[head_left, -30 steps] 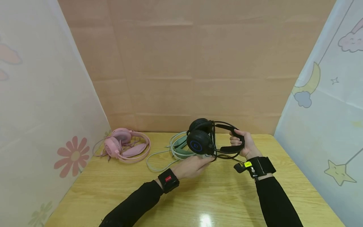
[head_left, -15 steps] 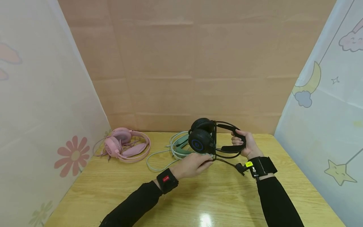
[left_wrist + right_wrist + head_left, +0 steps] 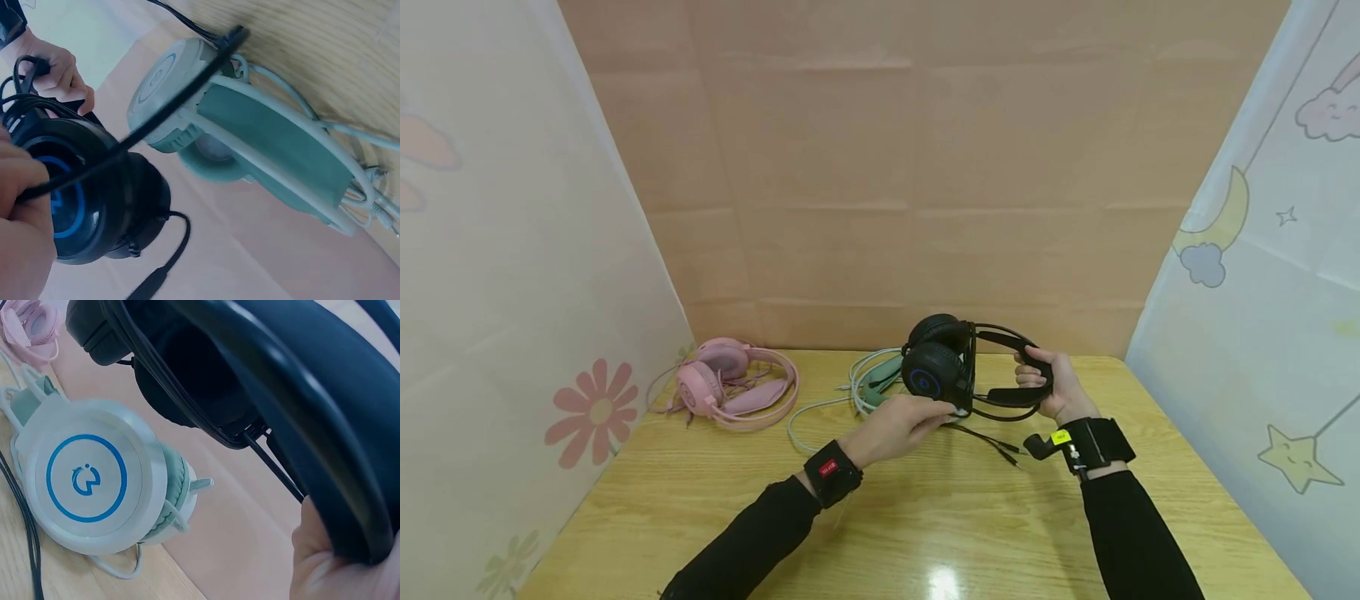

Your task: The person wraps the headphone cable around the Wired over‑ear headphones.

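Observation:
A black headset (image 3: 936,367) with blue rings on its ear cups is held up, ear cups to the left. My right hand (image 3: 1060,387) grips its padded headband (image 3: 350,462). Below the ear cups, my left hand (image 3: 898,429) pinches the headset's black cable (image 3: 134,134) between thumb and fingers. Two plug ends (image 3: 1011,454) of black cable show to the right of the left hand, low over the table. Close behind lies a white and green headset (image 3: 262,150), partly hidden in the head view by the black one and the left hand.
A pink headset (image 3: 698,390) lies at the back left of the wooden table (image 3: 985,533). A pale green cable (image 3: 801,425) loops left of the middle. Brown paper (image 3: 880,183) stands behind, and patterned white sheets (image 3: 1247,333) flank both sides.
The left hand has moved a little left with the cable. The black headset has shifted slightly right, still in the right hand. The plug ends have come into view.

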